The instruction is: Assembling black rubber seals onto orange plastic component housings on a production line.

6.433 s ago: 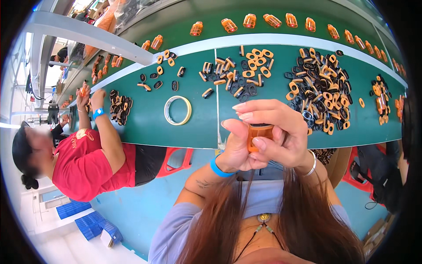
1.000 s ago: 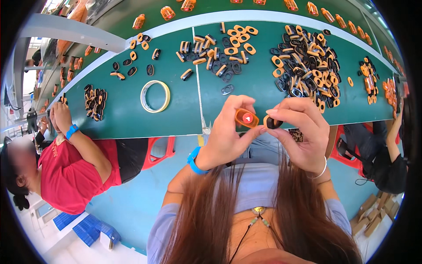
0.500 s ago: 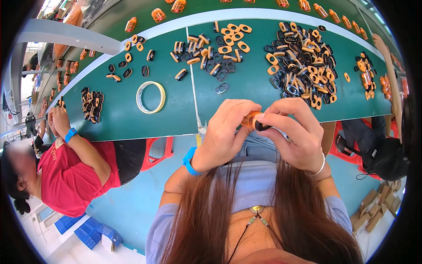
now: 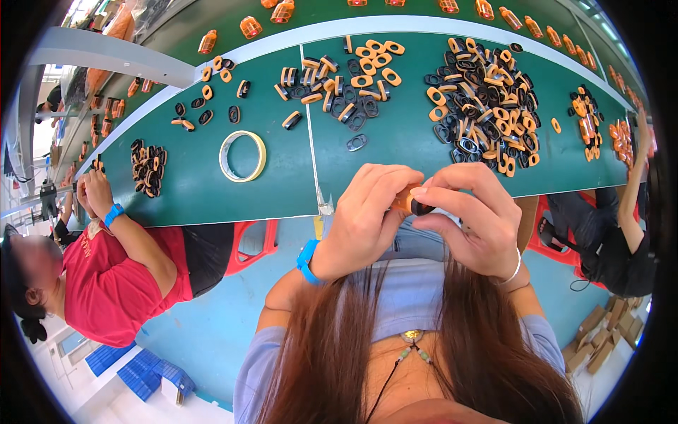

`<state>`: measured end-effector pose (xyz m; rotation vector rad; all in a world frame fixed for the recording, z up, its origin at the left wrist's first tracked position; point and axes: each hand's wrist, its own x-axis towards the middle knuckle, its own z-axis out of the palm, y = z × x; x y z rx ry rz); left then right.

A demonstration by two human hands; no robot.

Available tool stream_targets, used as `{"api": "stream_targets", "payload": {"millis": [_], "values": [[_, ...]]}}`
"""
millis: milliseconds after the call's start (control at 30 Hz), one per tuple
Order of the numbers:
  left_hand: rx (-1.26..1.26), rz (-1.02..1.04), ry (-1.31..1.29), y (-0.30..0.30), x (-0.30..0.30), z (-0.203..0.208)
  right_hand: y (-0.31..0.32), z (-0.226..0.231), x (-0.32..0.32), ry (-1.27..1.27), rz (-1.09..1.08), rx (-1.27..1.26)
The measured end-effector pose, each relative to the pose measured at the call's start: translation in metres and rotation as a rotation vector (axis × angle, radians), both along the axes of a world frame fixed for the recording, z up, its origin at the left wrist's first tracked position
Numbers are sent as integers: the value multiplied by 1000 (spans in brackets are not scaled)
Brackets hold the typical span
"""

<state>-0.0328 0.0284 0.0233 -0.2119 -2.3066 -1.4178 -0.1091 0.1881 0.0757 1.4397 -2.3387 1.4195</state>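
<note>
My left hand (image 4: 364,222) is closed around a small translucent orange bottle-shaped piece (image 4: 402,203), mostly hidden by the fingers. At its right end sits a black-and-orange oval ring (image 4: 421,207), pinched between the thumb and fingers of my right hand (image 4: 477,219). The two parts touch; how far they fit together is hidden. Both hands are in front of the green table's near edge. Beyond my right hand lies a big heap of black and orange oval rings (image 4: 487,106), and a looser group of the same rings (image 4: 367,67) lies farther left.
A roll of tape (image 4: 242,156) lies on the green table (image 4: 233,201). Past a pale rail, orange bottle-shaped pieces (image 4: 251,27) line a green belt. One co-worker in a red shirt (image 4: 127,283) sits left; another co-worker's arm (image 4: 635,169) reaches in at the right.
My hands have dropped slightly, and my left fingers now cover more of the orange piece. The pieces on the belt have shifted slightly left. The right co-worker's arm has moved.
</note>
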Motion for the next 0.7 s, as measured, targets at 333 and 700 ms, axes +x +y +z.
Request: {"api": "stream_targets", "payload": {"millis": [333,700], "values": [[-75,35,103,4,3,4,9,4,1,138,22,-46],[-130,27,197,13,7,6,16,7,6,237,65,-49]]}}
